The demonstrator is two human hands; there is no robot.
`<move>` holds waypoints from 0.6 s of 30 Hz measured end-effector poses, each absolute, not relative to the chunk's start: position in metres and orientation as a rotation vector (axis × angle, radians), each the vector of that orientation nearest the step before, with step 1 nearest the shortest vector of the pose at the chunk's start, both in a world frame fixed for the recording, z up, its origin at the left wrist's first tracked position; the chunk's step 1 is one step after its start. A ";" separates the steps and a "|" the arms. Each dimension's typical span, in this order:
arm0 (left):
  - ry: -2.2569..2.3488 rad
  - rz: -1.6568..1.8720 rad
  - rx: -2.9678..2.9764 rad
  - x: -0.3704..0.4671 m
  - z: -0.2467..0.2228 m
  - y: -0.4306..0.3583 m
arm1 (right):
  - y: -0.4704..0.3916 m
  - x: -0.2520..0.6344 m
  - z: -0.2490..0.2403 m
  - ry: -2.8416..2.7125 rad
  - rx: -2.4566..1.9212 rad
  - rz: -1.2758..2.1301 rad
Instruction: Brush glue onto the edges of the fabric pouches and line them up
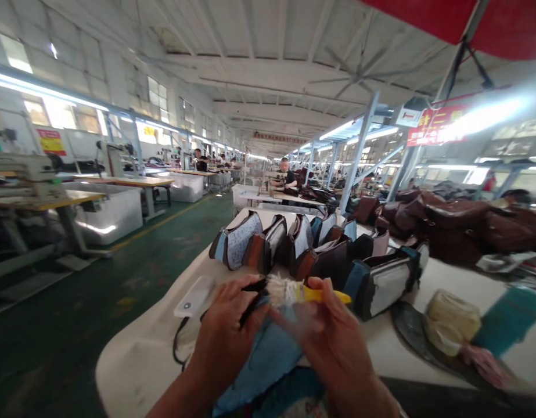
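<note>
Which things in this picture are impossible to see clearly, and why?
Head view:
- Blue piece: lower part cut off by the bottom edge and covered by the left hand.
- Brush: handle partly hidden by the right hand.
- Red sign: text lost in glare.
- Far workers: too small.

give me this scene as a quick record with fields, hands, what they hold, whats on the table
left hand: grips a black strip against the blue piece
right hand: holds a yellow-handled brush, bristles towards the black strip
table: white, row of bags standing behind the hands
right of hands: pale tub on a dark tray
setting: long workshop, sewing tables, people seated far back
</note>
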State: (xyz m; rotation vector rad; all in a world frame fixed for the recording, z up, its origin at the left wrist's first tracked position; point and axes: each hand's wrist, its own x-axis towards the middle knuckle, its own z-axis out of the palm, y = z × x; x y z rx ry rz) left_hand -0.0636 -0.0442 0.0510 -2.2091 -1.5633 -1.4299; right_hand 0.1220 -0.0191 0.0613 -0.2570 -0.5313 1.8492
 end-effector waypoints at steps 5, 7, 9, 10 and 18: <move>-1.758 -1.721 -2.335 -0.069 0.065 -0.031 | -0.007 0.159 0.087 -0.701 -0.384 1.488; -1.822 -1.775 -2.351 -0.066 0.068 -0.028 | -0.006 0.162 0.096 -0.834 -0.442 1.338; -1.852 -1.777 -2.365 -0.061 0.071 -0.025 | -0.005 0.156 0.101 -0.920 -0.442 1.239; -1.858 -1.773 -2.369 -0.058 0.072 -0.024 | -0.003 0.151 0.102 -0.956 -0.436 1.205; -1.949 -1.784 -2.382 -0.044 0.079 -0.026 | 0.017 0.137 0.104 -1.450 -0.812 0.483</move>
